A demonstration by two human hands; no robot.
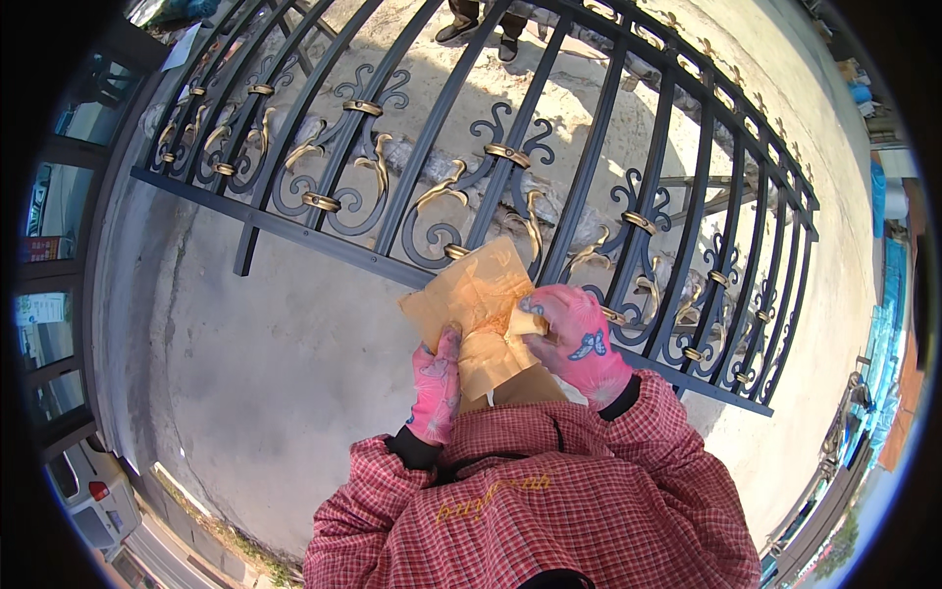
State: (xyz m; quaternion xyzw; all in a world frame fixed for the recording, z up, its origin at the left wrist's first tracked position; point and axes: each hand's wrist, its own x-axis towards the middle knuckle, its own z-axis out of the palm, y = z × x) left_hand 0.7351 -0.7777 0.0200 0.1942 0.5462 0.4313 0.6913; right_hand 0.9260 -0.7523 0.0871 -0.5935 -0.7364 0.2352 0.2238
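Observation:
My left hand [438, 388], in a pink patterned glove, grips the lower left edge of a creased brown cardboard sheet [496, 270]. The sheet has an orange-gold stain around its middle. My right hand [581, 344], gloved in pink with a blue butterfly print, is closed on a small pale yellow piece that looks like sponge [527, 321], pressed against or just over the stain. Its fingertips are partly hidden. Just beyond both hands lies a dark metal railing [383, 263] with upright bars, curled scrolls and gold-coloured leaves and collars.
Supports [702, 187] show beneath the railing, over a concrete floor [285, 353]. At the far side stand another person's shoes [507, 49]. Glazed panels [54, 216] line the left, with a white vehicle [98, 496] at the lower left. Blue sheeting [888, 294] lies at the right.

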